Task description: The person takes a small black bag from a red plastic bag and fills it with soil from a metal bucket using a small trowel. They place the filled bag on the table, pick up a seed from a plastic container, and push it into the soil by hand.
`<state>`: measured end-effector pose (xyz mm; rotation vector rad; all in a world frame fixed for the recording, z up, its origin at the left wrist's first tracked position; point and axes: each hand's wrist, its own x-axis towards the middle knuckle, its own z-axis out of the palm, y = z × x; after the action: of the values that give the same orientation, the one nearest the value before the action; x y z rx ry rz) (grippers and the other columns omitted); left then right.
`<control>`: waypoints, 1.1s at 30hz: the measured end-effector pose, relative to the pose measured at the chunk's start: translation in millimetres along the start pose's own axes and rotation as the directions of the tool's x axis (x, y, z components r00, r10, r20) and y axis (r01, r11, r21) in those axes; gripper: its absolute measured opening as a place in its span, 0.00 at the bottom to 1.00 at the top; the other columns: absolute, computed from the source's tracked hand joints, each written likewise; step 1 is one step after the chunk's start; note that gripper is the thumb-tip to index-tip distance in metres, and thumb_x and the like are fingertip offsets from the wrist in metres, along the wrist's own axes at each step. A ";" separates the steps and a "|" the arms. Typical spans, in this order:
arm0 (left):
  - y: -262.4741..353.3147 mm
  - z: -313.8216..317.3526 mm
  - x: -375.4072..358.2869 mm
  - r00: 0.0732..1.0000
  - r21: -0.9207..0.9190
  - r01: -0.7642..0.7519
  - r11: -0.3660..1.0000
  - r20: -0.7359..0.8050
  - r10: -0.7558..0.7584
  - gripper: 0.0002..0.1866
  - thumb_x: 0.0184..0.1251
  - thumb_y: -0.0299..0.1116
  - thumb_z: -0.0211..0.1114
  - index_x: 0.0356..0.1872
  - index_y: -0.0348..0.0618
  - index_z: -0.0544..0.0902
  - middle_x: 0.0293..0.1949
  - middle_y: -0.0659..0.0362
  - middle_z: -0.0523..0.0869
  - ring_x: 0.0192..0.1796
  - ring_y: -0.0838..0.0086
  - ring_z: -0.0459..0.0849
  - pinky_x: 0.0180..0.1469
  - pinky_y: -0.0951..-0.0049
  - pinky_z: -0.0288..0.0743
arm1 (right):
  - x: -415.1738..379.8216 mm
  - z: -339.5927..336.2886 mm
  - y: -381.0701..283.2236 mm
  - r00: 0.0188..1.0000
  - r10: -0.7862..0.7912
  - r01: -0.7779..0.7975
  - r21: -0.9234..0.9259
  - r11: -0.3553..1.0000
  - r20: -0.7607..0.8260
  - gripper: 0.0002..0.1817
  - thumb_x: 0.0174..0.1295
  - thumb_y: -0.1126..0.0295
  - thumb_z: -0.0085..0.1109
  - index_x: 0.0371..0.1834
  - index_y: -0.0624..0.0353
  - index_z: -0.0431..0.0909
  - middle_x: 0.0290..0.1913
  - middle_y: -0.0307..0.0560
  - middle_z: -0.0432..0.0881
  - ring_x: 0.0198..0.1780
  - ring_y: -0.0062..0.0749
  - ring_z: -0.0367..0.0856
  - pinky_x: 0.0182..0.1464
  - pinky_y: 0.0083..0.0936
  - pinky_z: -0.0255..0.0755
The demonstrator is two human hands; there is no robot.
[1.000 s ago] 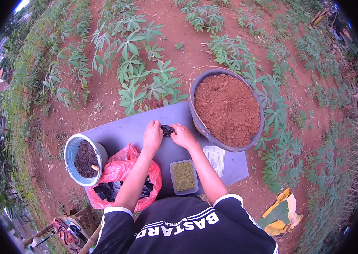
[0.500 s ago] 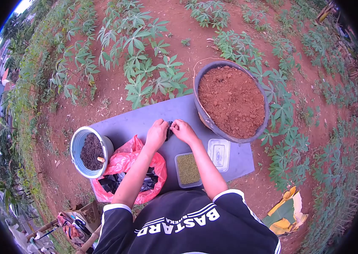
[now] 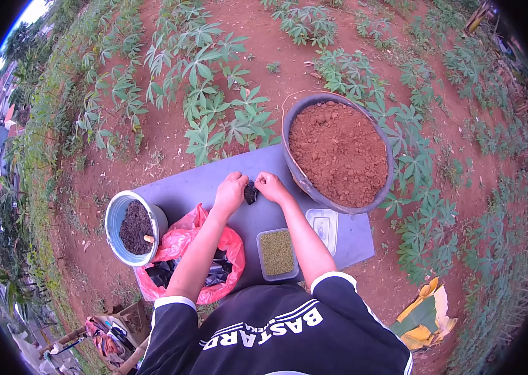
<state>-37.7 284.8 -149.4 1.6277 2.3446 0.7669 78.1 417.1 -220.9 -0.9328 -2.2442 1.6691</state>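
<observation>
My left hand (image 3: 229, 190) and my right hand (image 3: 271, 185) meet over a grey board (image 3: 195, 190) and both pinch a small black plastic bag (image 3: 251, 193) between them. A large grey basin (image 3: 389, 162) full of red soil stands just right of my right hand. Near my forearms sits a clear tub of greenish grains (image 3: 277, 252), with its lid (image 3: 322, 227) beside it.
A blue-rimmed bucket of dark soil (image 3: 134, 226) stands at the board's left end. A red plastic bag (image 3: 182, 250) holding black bags lies next to it. Cassava plants (image 3: 214, 119) and bare red earth surround the board. Yellow leaves (image 3: 426, 315) lie at lower right.
Both hands have stayed together on the small black bag, shifting slightly up the board. The bag now hangs more upright between the fingers. The view has moved a little.
</observation>
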 end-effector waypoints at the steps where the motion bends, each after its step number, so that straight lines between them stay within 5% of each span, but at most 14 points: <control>1: 0.4 -0.5 0.0 1.000 0.000 0.005 1.000 -0.003 -0.005 0.02 0.64 0.25 0.61 0.33 0.38 0.81 0.34 0.50 0.81 0.44 0.52 0.83 0.46 0.54 0.78 | 2.6 0.3 2.3 1.000 0.007 -0.007 0.007 1.000 -0.008 0.08 0.61 0.69 0.64 0.32 0.62 0.79 0.24 0.36 0.78 0.28 0.20 0.73 0.33 0.26 0.71; 5: -3.0 -0.9 3.2 0.996 -0.031 0.068 0.997 -0.059 -0.069 0.02 0.64 0.25 0.61 0.34 0.38 0.80 0.34 0.50 0.81 0.44 0.51 0.83 0.46 0.53 0.78 | 8.8 -0.2 8.5 0.999 0.048 -0.049 -0.025 0.999 -0.024 0.09 0.62 0.68 0.63 0.31 0.62 0.79 0.26 0.37 0.79 0.30 0.19 0.74 0.34 0.26 0.72; 8: -6.7 -1.6 5.0 0.993 -0.073 0.108 0.991 -0.030 -0.111 0.03 0.62 0.25 0.62 0.34 0.38 0.79 0.35 0.49 0.83 0.42 0.50 0.84 0.45 0.52 0.78 | 8.5 1.0 5.7 0.997 0.040 -0.031 0.138 0.990 -0.065 0.09 0.61 0.68 0.65 0.32 0.62 0.78 0.27 0.37 0.80 0.31 0.20 0.75 0.36 0.26 0.73; 11: -9.9 0.6 9.9 0.982 -0.102 0.187 0.977 0.008 -0.187 0.04 0.61 0.26 0.62 0.35 0.37 0.79 0.35 0.48 0.84 0.40 0.48 0.85 0.44 0.52 0.79 | -2.6 -4.8 -23.4 0.995 -0.049 0.054 0.056 0.997 -0.083 0.10 0.59 0.69 0.68 0.35 0.61 0.77 0.32 0.40 0.80 0.35 0.24 0.77 0.40 0.27 0.74; 13: -11.2 1.1 14.0 0.977 -0.093 0.213 0.973 0.006 -0.214 0.04 0.61 0.26 0.62 0.36 0.37 0.79 0.35 0.47 0.85 0.40 0.48 0.86 0.44 0.52 0.79 | -10.2 -7.5 -37.5 0.979 -0.199 0.196 -0.089 0.977 -0.029 0.12 0.56 0.70 0.68 0.38 0.61 0.75 0.38 0.48 0.78 0.40 0.38 0.81 0.46 0.35 0.77; 19: -13.1 6.5 15.7 0.971 -0.059 0.237 0.970 -0.025 -0.238 0.04 0.61 0.26 0.61 0.36 0.38 0.80 0.35 0.47 0.84 0.40 0.48 0.86 0.44 0.50 0.79 | -9.0 -6.4 -47.3 0.987 -0.157 0.148 -0.244 0.958 -0.018 0.11 0.55 0.74 0.65 0.38 0.62 0.74 0.39 0.49 0.79 0.41 0.42 0.81 0.46 0.37 0.76; 26: -14.4 2.6 25.0 0.972 0.049 0.234 0.971 0.008 -0.235 0.03 0.65 0.27 0.60 0.36 0.40 0.80 0.36 0.47 0.85 0.40 0.47 0.86 0.45 0.49 0.79 | -0.6 -8.8 -37.5 0.986 -0.169 0.168 -0.198 0.966 0.011 0.09 0.52 0.79 0.62 0.35 0.62 0.74 0.34 0.50 0.79 0.35 0.43 0.82 0.41 0.37 0.77; 28: -16.1 1.5 27.9 0.969 0.053 0.246 0.968 0.005 -0.246 0.03 0.66 0.28 0.59 0.36 0.40 0.80 0.35 0.46 0.85 0.40 0.47 0.87 0.44 0.48 0.79 | 0.8 -9.6 -39.1 0.979 -0.198 0.190 -0.149 0.970 -0.042 0.07 0.53 0.82 0.60 0.34 0.63 0.75 0.32 0.47 0.79 0.32 0.34 0.80 0.38 0.31 0.76; 33: -12.2 5.2 36.9 0.954 0.035 0.298 0.954 -0.035 -0.297 0.05 0.68 0.29 0.60 0.36 0.38 0.79 0.36 0.45 0.86 0.40 0.46 0.87 0.45 0.48 0.79 | 13.6 -12.7 -33.4 0.953 -0.254 0.229 -0.157 0.961 -0.168 0.07 0.55 0.82 0.60 0.36 0.63 0.75 0.33 0.47 0.78 0.33 0.33 0.81 0.40 0.31 0.77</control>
<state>-59.5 316.9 -155.0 1.2389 2.5589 0.6878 61.5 429.6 -188.7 -0.7686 -2.2612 1.2837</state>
